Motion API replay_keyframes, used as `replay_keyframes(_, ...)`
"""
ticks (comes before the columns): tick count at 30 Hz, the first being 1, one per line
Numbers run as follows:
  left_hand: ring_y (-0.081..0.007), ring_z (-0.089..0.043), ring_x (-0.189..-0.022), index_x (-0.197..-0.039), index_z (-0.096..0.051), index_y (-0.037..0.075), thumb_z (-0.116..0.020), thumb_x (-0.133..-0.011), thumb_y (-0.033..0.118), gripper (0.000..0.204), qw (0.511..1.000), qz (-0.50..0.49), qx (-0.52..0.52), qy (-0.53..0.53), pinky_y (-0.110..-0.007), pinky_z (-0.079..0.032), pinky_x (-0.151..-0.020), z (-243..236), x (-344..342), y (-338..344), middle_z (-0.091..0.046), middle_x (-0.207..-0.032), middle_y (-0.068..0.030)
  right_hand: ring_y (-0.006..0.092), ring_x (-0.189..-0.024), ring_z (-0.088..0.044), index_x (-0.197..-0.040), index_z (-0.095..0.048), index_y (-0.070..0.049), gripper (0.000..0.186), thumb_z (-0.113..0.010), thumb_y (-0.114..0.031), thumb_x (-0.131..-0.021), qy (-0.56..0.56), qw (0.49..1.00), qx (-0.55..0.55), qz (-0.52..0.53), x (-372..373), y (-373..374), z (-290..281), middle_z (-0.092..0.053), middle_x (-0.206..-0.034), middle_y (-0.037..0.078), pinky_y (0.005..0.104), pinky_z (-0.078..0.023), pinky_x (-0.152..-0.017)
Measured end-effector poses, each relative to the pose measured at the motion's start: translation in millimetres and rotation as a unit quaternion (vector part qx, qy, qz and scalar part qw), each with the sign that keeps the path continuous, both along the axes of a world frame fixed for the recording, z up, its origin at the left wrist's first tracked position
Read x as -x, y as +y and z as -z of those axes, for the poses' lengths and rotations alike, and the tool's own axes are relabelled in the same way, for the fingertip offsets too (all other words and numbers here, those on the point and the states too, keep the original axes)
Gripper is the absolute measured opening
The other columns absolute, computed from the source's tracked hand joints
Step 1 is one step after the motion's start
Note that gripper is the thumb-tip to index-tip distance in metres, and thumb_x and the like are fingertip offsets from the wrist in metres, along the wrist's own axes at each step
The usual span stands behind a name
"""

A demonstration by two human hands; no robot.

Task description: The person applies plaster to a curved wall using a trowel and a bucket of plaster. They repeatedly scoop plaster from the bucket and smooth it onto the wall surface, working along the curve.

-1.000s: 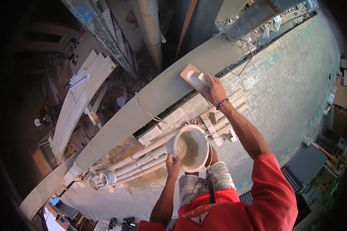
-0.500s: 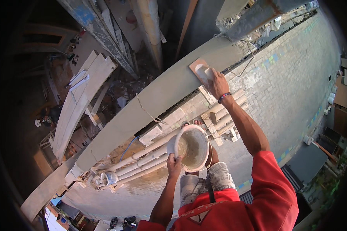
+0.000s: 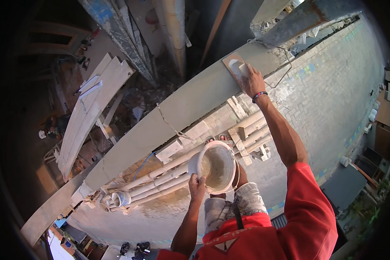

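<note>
A flat plastering float (image 3: 232, 63) lies against the smooth grey face of a long concrete beam (image 3: 177, 106). My right hand (image 3: 253, 82) is closed round the float's handle, the arm stretched forward to the far right. Down by my legs, a pale bucket (image 3: 222, 164) hangs tilted, with a thin wire handle and some greyish residue inside. Gripping its near-left rim is my left hand (image 3: 197, 186), thumb over the edge. Part of the float's handle is hidden behind my right fingers.
Bamboo poles (image 3: 169, 175) and wooden pieces form scaffolding beneath my feet. A small bucket (image 3: 122, 199) stands at the poles' left end. Bent wire (image 3: 286, 71) sticks out right of the float; another tie (image 3: 171, 125) crosses the beam. Far below lies a paved surface (image 3: 329, 95).
My right hand has slid the float a little farther along the beam, away and to the right. The left hand keeps its hold on the bucket. The whole view has shifted slightly.
</note>
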State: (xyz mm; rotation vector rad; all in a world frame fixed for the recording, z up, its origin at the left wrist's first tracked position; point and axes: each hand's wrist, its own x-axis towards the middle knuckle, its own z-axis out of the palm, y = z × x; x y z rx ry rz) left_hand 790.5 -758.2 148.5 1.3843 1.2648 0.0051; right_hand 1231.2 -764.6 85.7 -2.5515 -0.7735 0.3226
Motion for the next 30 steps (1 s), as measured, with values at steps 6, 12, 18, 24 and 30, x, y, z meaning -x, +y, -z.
replay_keyframes(6, -0.0076, -0.04, -0.059, -0.084, -0.051, -0.001, -0.062, -0.085, 0.013, 0.017, 0.999, 0.027, -0.011, 0.023, -0.026, -0.034, -0.051, 9.0, 11.5, 1.6, -0.045, -0.067, 0.0006, 0.0387, -0.105, -0.052, -0.125, -0.047, 0.001, 0.049, -0.061, -0.013, -0.08, -0.002, 0.992, -0.062, -0.107, 34.5, 1.4, -13.5, -0.057, -0.115, 0.021, 0.0438, -0.043, -0.093)
replay_keyframes(12, -0.01, -0.04, -0.056, -0.08, -0.048, 0.0, -0.062, -0.086, 0.015, 0.021, 0.999, 0.022, -0.025, -0.016, -0.028, -0.035, -0.049, 12.9, 15.5, -4.7, -0.045, -0.062, -0.002, 0.0404, -0.104, -0.055, -0.126, -0.049, 0.0, 0.047, -0.058, -0.016, -0.083, -0.109, 0.992, 0.019, 0.062, -78.0, -37.5, 0.8, -0.058, -0.114, 0.025, 0.0435, -0.044, -0.091)
replay_keyframes(18, -0.0099, -0.039, -0.055, -0.077, -0.045, 0.001, -0.061, -0.086, 0.015, 0.024, 1.0, 0.001, -0.013, 0.004, -0.029, -0.033, -0.048, 2.7, 8.0, -5.7, -0.044, -0.061, -0.0026, 0.0415, -0.1, -0.056, -0.127, -0.047, 0.001, 0.05, -0.06, -0.009, -0.079, -0.028, 0.999, -0.02, -0.003, -18.4, 4.7, 12.9, -0.059, -0.111, 0.025, 0.0437, -0.047, -0.087)
replay_keyframes(24, -0.0083, -0.039, -0.057, -0.08, -0.048, 0.001, -0.061, -0.084, 0.014, 0.019, 0.999, 0.02, 0.001, 0.027, -0.028, -0.034, -0.049, 4.6, 6.9, -1.8, -0.043, -0.063, -0.0008, 0.0392, -0.106, -0.051, -0.129, -0.043, -0.002, 0.058, -0.064, -0.012, -0.077, 0.101, 0.979, -0.025, -0.178, 144.2, 59.6, -2.0, -0.054, -0.116, 0.021, 0.0447, -0.046, -0.088)
replay_keyframes(30, -0.0093, -0.034, -0.055, -0.075, -0.044, 0.003, -0.063, -0.086, 0.014, 0.025, 0.998, 0.019, -0.053, -0.02, -0.029, -0.03, -0.047, -3.9, 9.8, -4.3, -0.036, -0.059, -0.0002, 0.0413, -0.1, -0.054, -0.121, -0.049, 0.004, 0.045, -0.06, -0.014, -0.081, -0.055, 0.992, -0.117, -0.011, 46.5, 13.4, -8.7, -0.058, -0.108, 0.025, 0.0445, -0.045, -0.088)
